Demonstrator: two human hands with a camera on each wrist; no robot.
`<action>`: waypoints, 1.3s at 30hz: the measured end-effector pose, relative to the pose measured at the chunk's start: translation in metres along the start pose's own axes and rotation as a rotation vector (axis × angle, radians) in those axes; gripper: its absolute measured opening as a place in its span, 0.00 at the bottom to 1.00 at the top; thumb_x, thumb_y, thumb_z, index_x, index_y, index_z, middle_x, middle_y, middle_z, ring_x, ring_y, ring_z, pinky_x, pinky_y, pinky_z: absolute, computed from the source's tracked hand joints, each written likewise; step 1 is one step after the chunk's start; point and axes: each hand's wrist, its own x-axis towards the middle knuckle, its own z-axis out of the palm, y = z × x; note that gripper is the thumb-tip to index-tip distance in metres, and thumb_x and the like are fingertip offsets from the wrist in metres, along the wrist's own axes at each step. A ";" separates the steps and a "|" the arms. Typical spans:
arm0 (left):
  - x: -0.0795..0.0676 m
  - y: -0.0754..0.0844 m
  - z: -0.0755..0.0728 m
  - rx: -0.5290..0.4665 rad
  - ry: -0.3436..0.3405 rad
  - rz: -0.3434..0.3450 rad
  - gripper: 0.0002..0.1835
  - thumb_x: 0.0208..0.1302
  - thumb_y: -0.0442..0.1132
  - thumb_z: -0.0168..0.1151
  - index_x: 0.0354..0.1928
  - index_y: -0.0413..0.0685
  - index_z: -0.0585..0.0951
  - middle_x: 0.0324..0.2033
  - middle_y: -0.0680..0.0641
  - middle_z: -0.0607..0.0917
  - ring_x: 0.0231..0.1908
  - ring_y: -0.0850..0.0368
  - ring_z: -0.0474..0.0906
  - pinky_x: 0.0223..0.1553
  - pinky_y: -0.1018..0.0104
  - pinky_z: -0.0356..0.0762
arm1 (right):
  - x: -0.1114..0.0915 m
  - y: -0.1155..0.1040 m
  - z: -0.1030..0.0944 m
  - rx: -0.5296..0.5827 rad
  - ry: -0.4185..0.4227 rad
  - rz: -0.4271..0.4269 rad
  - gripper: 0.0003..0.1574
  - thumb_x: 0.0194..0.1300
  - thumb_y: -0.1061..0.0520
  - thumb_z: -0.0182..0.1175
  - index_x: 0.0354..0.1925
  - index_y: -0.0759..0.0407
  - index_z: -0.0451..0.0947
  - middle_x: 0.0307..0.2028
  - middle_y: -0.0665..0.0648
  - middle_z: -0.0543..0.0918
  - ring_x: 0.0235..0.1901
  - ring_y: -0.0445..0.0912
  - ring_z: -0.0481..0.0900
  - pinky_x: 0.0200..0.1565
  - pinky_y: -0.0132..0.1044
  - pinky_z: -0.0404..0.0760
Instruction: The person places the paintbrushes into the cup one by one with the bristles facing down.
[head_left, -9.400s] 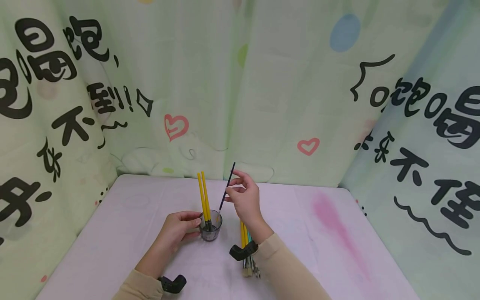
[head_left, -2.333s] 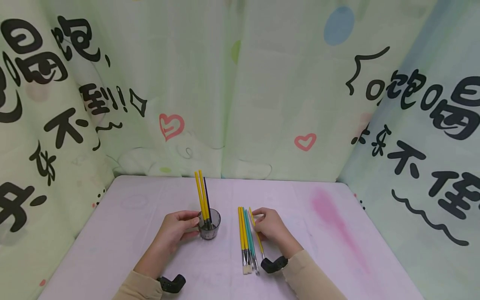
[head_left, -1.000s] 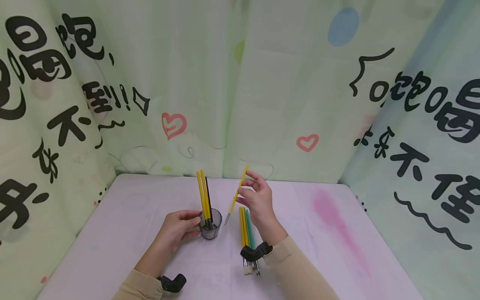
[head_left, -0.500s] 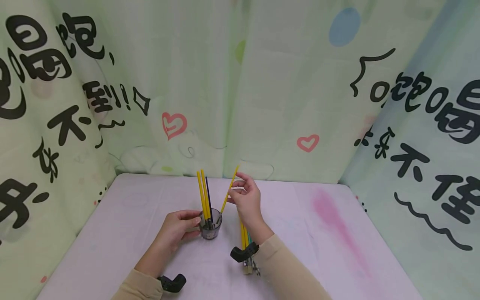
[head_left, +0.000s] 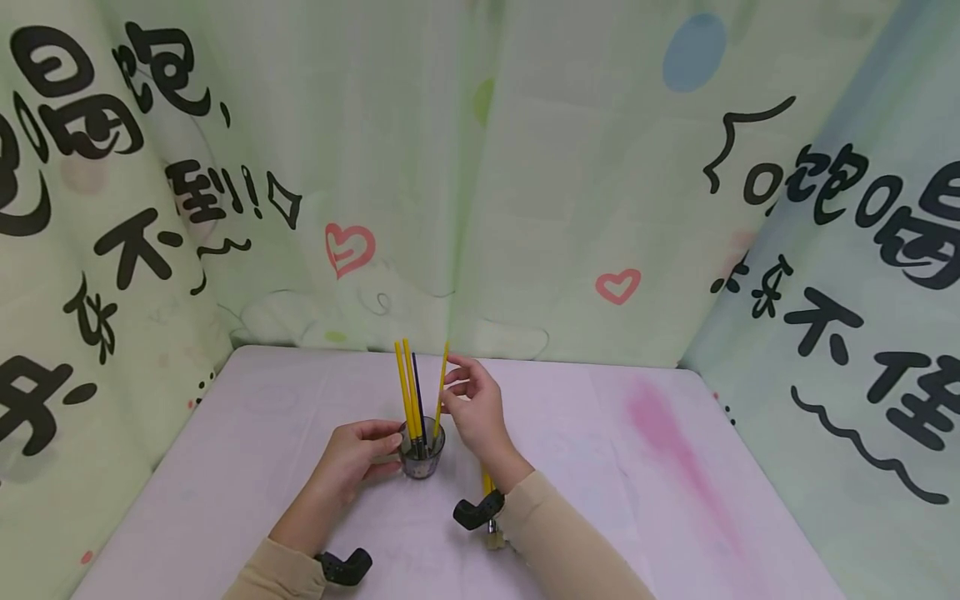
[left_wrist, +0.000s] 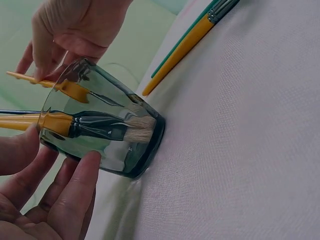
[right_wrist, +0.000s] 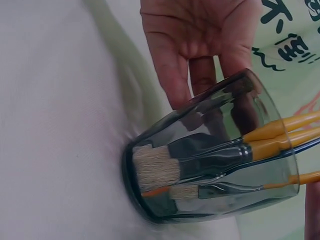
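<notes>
A clear, dark-tinted glass (head_left: 422, 468) stands on the table, steadied by my left hand (head_left: 358, 454), thumb at the rim and fingers along its side. Two yellow paintbrushes (head_left: 408, 396) and a dark-handled one (head_left: 418, 392) lean in it, bristles down. My right hand (head_left: 474, 408) pinches a thinner yellow paintbrush (head_left: 444, 372) near its upper part. That brush's lower end is inside the glass, on the right side. In the right wrist view its small pale bristles (right_wrist: 185, 192) sit low in the glass beside a wide flat brush head (right_wrist: 155, 167).
More paintbrushes (head_left: 492, 533) lie on the pale table (head_left: 600, 500), mostly hidden under my right wrist; a yellow one (left_wrist: 182, 55) and a green one show in the left wrist view. A printed curtain (head_left: 525, 208) surrounds the table's back and sides.
The dark brush went into the glass earlier. My right hand then picked a thin yellow brush off the table, carried it left and lowered it into the glass. The left hand stayed put.
</notes>
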 end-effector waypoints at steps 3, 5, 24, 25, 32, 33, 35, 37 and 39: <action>-0.001 0.000 0.000 0.000 0.000 0.004 0.16 0.73 0.32 0.69 0.59 0.35 0.87 0.55 0.36 0.89 0.44 0.53 0.86 0.46 0.56 0.94 | 0.000 0.003 0.003 -0.019 -0.023 -0.002 0.35 0.67 0.76 0.62 0.69 0.57 0.78 0.48 0.68 0.80 0.38 0.46 0.81 0.39 0.37 0.94; -0.001 0.000 0.000 -0.004 0.002 0.008 0.15 0.73 0.32 0.69 0.59 0.35 0.87 0.54 0.36 0.89 0.44 0.53 0.86 0.46 0.56 0.94 | 0.000 0.005 0.005 -0.024 -0.033 0.000 0.35 0.67 0.75 0.62 0.69 0.56 0.78 0.48 0.67 0.80 0.38 0.46 0.81 0.39 0.37 0.94; -0.001 0.000 0.000 -0.018 -0.005 0.010 0.17 0.72 0.33 0.70 0.59 0.35 0.87 0.53 0.36 0.89 0.42 0.54 0.86 0.46 0.54 0.94 | -0.003 0.011 0.012 -0.094 -0.114 0.054 0.28 0.73 0.71 0.62 0.66 0.54 0.82 0.51 0.61 0.88 0.42 0.47 0.88 0.47 0.37 0.94; -0.001 0.000 0.000 -0.019 -0.005 0.010 0.17 0.72 0.33 0.70 0.59 0.35 0.87 0.53 0.37 0.89 0.42 0.55 0.86 0.47 0.54 0.94 | -0.004 0.011 0.012 -0.093 -0.118 0.058 0.28 0.73 0.71 0.62 0.66 0.53 0.82 0.52 0.62 0.89 0.43 0.48 0.89 0.47 0.38 0.94; -0.002 0.000 0.000 -0.032 -0.010 0.024 0.17 0.72 0.32 0.70 0.59 0.33 0.86 0.52 0.37 0.89 0.42 0.55 0.87 0.46 0.55 0.95 | -0.007 0.013 0.004 -0.074 -0.123 0.076 0.29 0.74 0.70 0.62 0.68 0.52 0.81 0.57 0.68 0.88 0.50 0.62 0.90 0.47 0.40 0.94; -0.002 0.000 0.000 -0.034 -0.010 0.027 0.17 0.72 0.32 0.70 0.59 0.33 0.86 0.52 0.36 0.89 0.42 0.55 0.88 0.45 0.55 0.95 | -0.007 0.013 0.002 -0.072 -0.123 0.077 0.29 0.74 0.70 0.62 0.68 0.52 0.81 0.58 0.69 0.88 0.51 0.64 0.90 0.47 0.40 0.94; -0.002 -0.001 0.001 -0.037 -0.012 0.030 0.17 0.72 0.32 0.70 0.59 0.33 0.86 0.52 0.36 0.89 0.43 0.55 0.88 0.46 0.54 0.95 | -0.008 0.012 -0.002 -0.065 -0.121 0.083 0.30 0.74 0.70 0.62 0.69 0.52 0.80 0.59 0.69 0.87 0.52 0.66 0.89 0.47 0.40 0.94; -0.002 -0.001 0.001 -0.036 -0.013 0.030 0.17 0.72 0.32 0.70 0.59 0.33 0.86 0.52 0.36 0.89 0.43 0.54 0.88 0.46 0.54 0.94 | -0.009 0.011 -0.006 -0.059 -0.115 0.085 0.30 0.74 0.70 0.62 0.69 0.52 0.80 0.59 0.71 0.87 0.53 0.67 0.89 0.47 0.41 0.95; -0.001 -0.001 0.001 -0.030 -0.013 0.025 0.17 0.72 0.32 0.70 0.59 0.34 0.86 0.53 0.36 0.89 0.43 0.54 0.87 0.46 0.54 0.94 | -0.010 0.012 -0.011 -0.058 -0.104 0.091 0.30 0.74 0.70 0.63 0.69 0.52 0.80 0.59 0.71 0.86 0.53 0.67 0.89 0.46 0.42 0.95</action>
